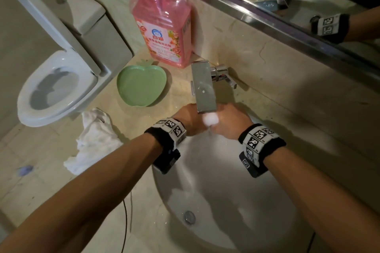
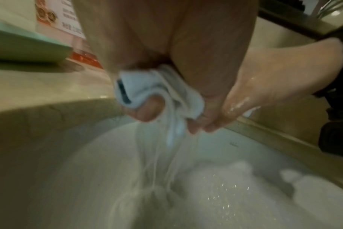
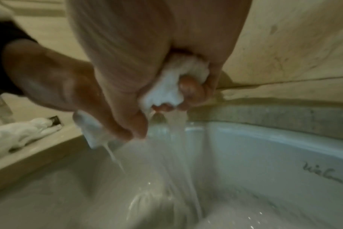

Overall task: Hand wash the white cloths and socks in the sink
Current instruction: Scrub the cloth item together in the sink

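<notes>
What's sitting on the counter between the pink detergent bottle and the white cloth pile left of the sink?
The green apple-shaped dish lies between the pink bottle and the white cloth pile, seen in the head view.

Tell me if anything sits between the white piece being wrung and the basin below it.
Nothing visible does. Both the left hand and right hand grip the white sock under the faucet, and only falling water separates it from the bare sink.

wet white cloth (image 2: pixel 147 93) bunched over sink (image 1: pixel 216 222)
</notes>
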Demonstrator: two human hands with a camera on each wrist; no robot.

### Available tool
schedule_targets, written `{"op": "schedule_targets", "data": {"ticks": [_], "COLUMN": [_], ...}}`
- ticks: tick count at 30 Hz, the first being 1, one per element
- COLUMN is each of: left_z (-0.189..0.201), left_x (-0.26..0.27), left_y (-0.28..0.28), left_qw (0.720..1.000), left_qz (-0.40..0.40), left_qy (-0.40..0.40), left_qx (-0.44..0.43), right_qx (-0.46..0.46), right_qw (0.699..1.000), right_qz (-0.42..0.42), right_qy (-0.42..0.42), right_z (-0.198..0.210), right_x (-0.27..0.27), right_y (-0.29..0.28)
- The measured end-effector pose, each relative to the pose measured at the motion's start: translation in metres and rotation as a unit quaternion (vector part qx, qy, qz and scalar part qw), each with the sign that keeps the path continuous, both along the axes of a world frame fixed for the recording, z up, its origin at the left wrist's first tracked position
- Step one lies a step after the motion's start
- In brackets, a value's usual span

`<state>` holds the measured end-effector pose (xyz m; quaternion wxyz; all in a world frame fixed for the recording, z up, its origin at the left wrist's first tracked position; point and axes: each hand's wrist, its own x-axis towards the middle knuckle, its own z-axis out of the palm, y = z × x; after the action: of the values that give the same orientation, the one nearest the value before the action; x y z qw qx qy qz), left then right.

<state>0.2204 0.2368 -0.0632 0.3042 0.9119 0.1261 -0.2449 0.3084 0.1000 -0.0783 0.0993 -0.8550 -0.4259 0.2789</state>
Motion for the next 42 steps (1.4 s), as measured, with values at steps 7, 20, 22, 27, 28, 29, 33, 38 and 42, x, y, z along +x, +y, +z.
{"op": "schedule_targets", "data": {"ticks": [7,20,22,27,28,29,33,38,42], "left_z": [0.009,-0.002,0.000,-0.003,-0.002,-0.002,0.000,0.005,0.001], "left_x": [-0.029,-0.060,-0.055,-0.033,-0.031,-0.029,-0.028,-0.029,-0.043], "left_y": [0.018,0.018,0.014,0.007,0.005,0.004,-0.001,0.000,0.012], "left_qw": [0.981,0.979,0.983,0.971,0.966,0.959,0.926,0.873,0.865], "left_qz": [0.043,0.172,0.133,0.170,0.177,0.189,0.237,0.316,0.359], "left_qy": [-0.003,-0.094,-0.090,-0.067,-0.060,-0.054,-0.035,-0.019,-0.047], "left_qx": [-0.189,-0.049,-0.087,-0.156,-0.177,-0.203,-0.292,-0.371,-0.348], "right_qx": [0.142,0.133,0.106,0.060,0.081,0.109,0.184,0.181,0.190], "right_qw": [0.979,0.978,0.979,0.978,0.973,0.966,0.928,0.937,0.934], "right_qz": [-0.024,-0.142,-0.157,-0.191,-0.211,-0.231,-0.259,-0.181,-0.161], "right_qy": [0.145,0.069,0.072,0.052,0.039,0.028,0.197,0.238,0.255], "right_z": [0.015,0.009,0.010,0.008,0.008,0.010,0.015,0.010,0.003], "right_x": [-0.006,-0.029,-0.026,-0.016,-0.015,-0.015,-0.023,-0.035,-0.039], "right_y": [-0.001,-0.002,-0.009,-0.029,-0.032,-0.034,-0.026,-0.007,-0.001]}}
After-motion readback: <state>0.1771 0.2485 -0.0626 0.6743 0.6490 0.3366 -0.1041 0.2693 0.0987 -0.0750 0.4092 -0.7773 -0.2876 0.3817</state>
